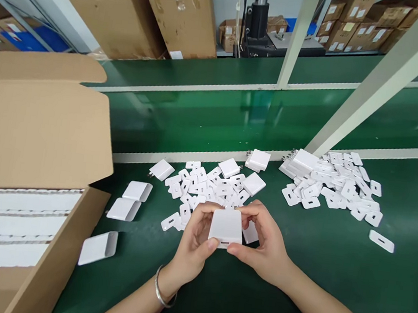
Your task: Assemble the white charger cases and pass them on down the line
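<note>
A white charger housing is held between my two hands over the green bench. My left hand grips its left side, thumb at the near edge and fingers at the far edge. On the other side my right hand is closed on it the same way. A slot shows at the housing's near edge. Just beyond lie a pile of white slotted cover plates and several white chargers with prongs. Another white piece shows partly behind my right fingers.
To the left, an open cardboard box holds rows of white pieces; hollow white shells lie beside it. A second pile of cover plates is at the right. A slanted pale post rises behind it. Cartons stand at the back.
</note>
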The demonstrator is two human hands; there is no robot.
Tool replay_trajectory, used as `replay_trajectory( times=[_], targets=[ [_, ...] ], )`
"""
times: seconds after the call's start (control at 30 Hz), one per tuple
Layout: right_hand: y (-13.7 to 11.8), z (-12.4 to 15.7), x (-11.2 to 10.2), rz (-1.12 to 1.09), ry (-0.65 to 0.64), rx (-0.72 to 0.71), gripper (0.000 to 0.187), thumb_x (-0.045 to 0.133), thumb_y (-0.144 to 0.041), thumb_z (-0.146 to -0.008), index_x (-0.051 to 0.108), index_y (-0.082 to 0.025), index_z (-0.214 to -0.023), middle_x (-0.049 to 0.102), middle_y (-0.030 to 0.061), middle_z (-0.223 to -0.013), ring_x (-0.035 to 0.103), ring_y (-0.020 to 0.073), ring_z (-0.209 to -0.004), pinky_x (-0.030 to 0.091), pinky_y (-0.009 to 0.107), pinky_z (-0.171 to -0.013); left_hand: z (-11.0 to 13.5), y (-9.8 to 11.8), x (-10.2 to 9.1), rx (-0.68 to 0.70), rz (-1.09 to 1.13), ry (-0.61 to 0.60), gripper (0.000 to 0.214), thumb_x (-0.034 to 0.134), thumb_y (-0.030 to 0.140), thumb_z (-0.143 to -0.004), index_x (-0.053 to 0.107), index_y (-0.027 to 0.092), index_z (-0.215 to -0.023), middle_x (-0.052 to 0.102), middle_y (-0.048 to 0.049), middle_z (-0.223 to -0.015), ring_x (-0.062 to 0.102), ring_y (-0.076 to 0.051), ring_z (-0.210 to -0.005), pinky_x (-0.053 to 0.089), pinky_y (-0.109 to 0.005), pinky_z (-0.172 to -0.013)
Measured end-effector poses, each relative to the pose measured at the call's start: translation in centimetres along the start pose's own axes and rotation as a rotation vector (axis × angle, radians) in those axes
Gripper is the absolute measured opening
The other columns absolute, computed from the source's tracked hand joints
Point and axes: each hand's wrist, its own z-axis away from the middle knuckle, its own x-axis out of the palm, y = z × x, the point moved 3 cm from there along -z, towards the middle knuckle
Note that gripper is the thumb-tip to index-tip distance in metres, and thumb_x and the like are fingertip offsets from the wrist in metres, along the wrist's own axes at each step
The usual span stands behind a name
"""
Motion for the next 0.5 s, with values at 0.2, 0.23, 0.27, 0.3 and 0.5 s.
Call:
replay_trajectory(
  times=[0.2,0.23,0.27,0.3,0.5],
  targets=[
    [0.1,-0.02,0.2,0.077,-0.013,0.015,0.036,0.077,-0.042,-0.096,0.06,-0.029,-0.124,0.058,0.0019,-0.101,0.055,0.0186,-0.089,0.047,0.032,-0.077,-0.02,-0.29,-0.07,-0.034,-0.03,0.021,0.04,0.069,0.057,-0.097,0.062,0.028,-0.123,0.06,-0.0034,-0.105,0.059,-0.02,-0.094,0.052,-0.03,-0.083],
    [0.09,-0.09,0.11,0.088,-0.018,0.025,0.037,0.077,-0.041,-0.096,0.06,-0.028,-0.125,0.058,0.0024,-0.102,0.055,0.019,-0.09,0.048,0.032,-0.078,-0.03,-0.26,-0.09,-0.039,-0.047,0.02,0.039,0.068,0.057,-0.098,0.062,0.028,-0.123,0.06,-0.0036,-0.105,0.059,-0.02,-0.094,0.052,-0.03,-0.083],
    [0.1,-0.16,0.01,0.092,-0.024,0.035,0.037,0.076,-0.04,-0.096,0.059,-0.028,-0.127,0.059,0.003,-0.103,0.056,0.0194,-0.091,0.048,0.033,-0.08,-0.05,-0.24,-0.1,-0.043,-0.068,0.022,0.038,0.067,0.056,-0.099,0.061,0.028,-0.124,0.06,-0.0038,-0.106,0.06,-0.02,-0.095,0.052,-0.03,-0.083],
    [0.12,-0.23,-0.12,0.084,-0.031,0.044,0.036,0.074,-0.039,-0.097,0.06,-0.028,-0.128,0.059,0.0035,-0.104,0.056,0.0198,-0.093,0.049,0.033,-0.081,-0.05,-0.23,-0.11,-0.047,-0.09,0.026,0.038,0.066,0.056,-0.1,0.061,0.027,-0.124,0.061,-0.004,-0.106,0.06,-0.02,-0.095,0.052,-0.03,-0.083],
    [0.94,-0.43,-0.66,-0.087,-0.02,0.176,0.034,0.064,-0.052,-0.103,0.063,-0.026,-0.125,0.061,0.0056,-0.107,0.06,0.0212,-0.096,0.052,0.036,-0.085,0.15,-0.66,0.1,-0.06,-0.095,-0.034,0.053,0.072,0.061,-0.094,0.055,0.028,-0.132,0.065,-0.0061,-0.117,0.065,-0.023,-0.108,0.054,-0.034,-0.092]
  ],
)
